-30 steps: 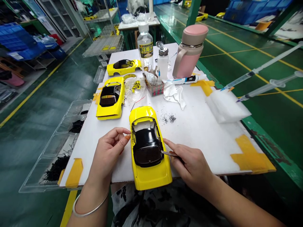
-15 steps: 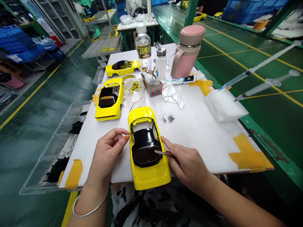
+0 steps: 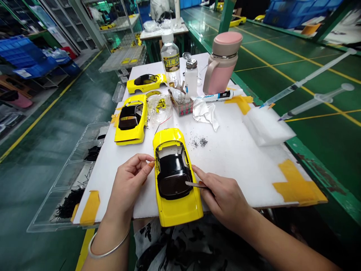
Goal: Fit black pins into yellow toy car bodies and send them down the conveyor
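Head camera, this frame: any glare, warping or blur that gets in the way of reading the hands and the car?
Head view: overhead light glints on the black roof insert and the yellow car body. Wide-angle warping bows the white board and floor lines at the edges. The left hand, right hand and thin metal tool are sharp; the far shelves are soft.

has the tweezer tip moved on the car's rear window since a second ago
Yes. The tweezers in the right hand slid left, from the black rear window's right edge inward over the yellow car.
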### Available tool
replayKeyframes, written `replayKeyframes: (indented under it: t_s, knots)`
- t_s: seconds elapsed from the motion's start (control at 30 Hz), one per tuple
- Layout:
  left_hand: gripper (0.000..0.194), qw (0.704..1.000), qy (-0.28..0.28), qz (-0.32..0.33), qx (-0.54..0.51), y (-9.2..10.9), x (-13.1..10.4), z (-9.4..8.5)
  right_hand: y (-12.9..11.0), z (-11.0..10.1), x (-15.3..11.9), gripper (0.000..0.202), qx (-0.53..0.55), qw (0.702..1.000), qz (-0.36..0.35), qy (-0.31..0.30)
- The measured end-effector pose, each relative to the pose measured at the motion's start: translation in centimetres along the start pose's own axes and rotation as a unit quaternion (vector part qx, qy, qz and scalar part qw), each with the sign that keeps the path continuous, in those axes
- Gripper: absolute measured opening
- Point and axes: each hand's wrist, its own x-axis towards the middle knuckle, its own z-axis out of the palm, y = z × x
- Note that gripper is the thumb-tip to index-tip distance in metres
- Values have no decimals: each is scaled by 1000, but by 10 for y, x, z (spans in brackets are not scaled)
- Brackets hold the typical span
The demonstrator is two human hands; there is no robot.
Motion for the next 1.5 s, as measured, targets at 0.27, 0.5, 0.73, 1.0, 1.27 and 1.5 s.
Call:
replayKeyframes:
  t_s: [0.27, 0.5, 0.73, 1.0, 1.27, 1.5]
  knots:
    - [31, 1000, 5, -1, -6, -2, 1, 1, 2, 0, 1, 45, -20, 1000, 14, 1]
    - [31, 1000, 12, 3, -7, -1, 1, 2, 2, -1, -4, 44, 46, 998, 14, 27]
    - [32, 1000, 10, -3, -3, -3, 2, 1, 2, 0, -1, 46, 11, 1000, 25, 1]
    - [31, 1000, 8, -13, -17, -3, 1, 1, 3, -2, -4, 45, 61, 998, 23, 25]
    - [26, 1000, 7, -9, -10, -3, 2, 1, 2, -3, 0, 44, 55, 998, 40, 9]
    - [29, 1000, 10, -16, -7, -3, 2, 1, 3, -2, -2, 43, 73, 996, 30, 27]
